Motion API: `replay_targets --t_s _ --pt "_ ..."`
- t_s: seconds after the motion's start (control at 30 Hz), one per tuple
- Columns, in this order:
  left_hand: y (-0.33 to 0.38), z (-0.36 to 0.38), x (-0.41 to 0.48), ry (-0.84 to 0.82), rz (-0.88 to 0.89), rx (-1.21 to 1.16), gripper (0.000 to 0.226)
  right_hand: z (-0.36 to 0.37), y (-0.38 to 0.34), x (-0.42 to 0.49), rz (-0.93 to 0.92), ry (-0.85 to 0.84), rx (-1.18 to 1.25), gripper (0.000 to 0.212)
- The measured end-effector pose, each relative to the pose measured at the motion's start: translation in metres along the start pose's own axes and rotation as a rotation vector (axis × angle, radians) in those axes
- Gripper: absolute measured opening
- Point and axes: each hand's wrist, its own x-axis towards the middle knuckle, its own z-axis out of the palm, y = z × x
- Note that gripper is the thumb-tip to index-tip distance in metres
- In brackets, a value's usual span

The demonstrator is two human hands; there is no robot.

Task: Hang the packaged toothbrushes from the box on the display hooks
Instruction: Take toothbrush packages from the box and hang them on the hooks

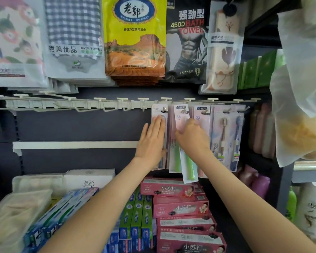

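Note:
A row of white display hooks (120, 105) runs across the shelf wall. Several packaged toothbrushes hang at its right end. My left hand (150, 141) lies flat, fingers together, on the leftmost hanging pack (158, 111). My right hand (192, 136) grips a pink pack with a green toothbrush (188, 167), which tilts slightly, its top at a hook. Further right hang a pink pack (201, 115) and a two-brush pack (228, 136). No box of toothbrushes is in view.
Bath towel packs (135, 42) hang above the hook rail. Toothpaste boxes, pink (181, 207) and green-blue (137, 216), are stacked on the shelf below. Several hooks left of the packs are bare. A plastic bag (303, 106) hangs at the right.

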Motion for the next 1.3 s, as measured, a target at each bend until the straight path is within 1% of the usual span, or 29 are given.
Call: replay_targets --t_s 0.1,0.23,0.3,0.43,0.6,0.7,0.8,0.83,0.97,1.07,1.17,1.23,1.3 --pt "0.001 0.004 0.001 -0.007 -0.017 -0.054 0.096 0.01 -0.002 0.005 0.02 0.024 0.026 0.047" --pt "0.001 0.011 -0.004 -0.001 -0.046 -0.171 0.091 0.025 -0.002 0.001 0.04 0.075 0.141 0.046" --pt "0.002 0.013 -0.009 0.0 -0.048 -0.216 0.087 0.033 -0.001 -0.004 0.053 0.086 0.187 0.051" --pt "0.0 0.019 -0.022 -0.023 -0.062 -0.248 0.083 0.049 0.003 -0.014 0.07 0.054 0.262 0.062" --pt "0.001 0.025 -0.036 -0.063 -0.075 -0.26 0.083 0.056 0.007 -0.027 0.117 0.015 0.267 0.071" --pt "0.005 0.025 -0.051 -0.05 -0.058 -0.295 0.082 0.054 0.008 -0.051 0.088 0.036 0.283 0.08" --pt "0.012 0.026 -0.086 -0.042 -0.068 -0.341 0.082 0.06 0.01 -0.096 -0.001 0.073 0.288 0.078" --pt "0.014 0.026 -0.103 -0.062 -0.068 -0.358 0.081 0.064 0.012 -0.114 -0.023 0.051 0.287 0.077" --pt "0.023 0.036 -0.197 -0.191 -0.04 -0.418 0.08 0.093 0.026 -0.206 -0.105 -0.126 0.26 0.068" --pt "0.023 0.056 -0.289 -0.302 -0.019 -0.432 0.076 0.128 0.036 -0.286 -0.122 -0.299 0.246 0.065" --pt "0.015 0.08 -0.386 -0.507 -0.089 -0.466 0.067 0.169 0.041 -0.371 -0.093 -0.513 0.196 0.063" --pt "0.006 0.095 -0.451 -0.648 -0.173 -0.488 0.063 0.2 0.044 -0.427 -0.087 -0.607 0.179 0.06" --pt "-0.002 0.11 -0.512 -0.822 -0.233 -0.49 0.061 0.232 0.05 -0.487 -0.061 -0.716 0.164 0.057"
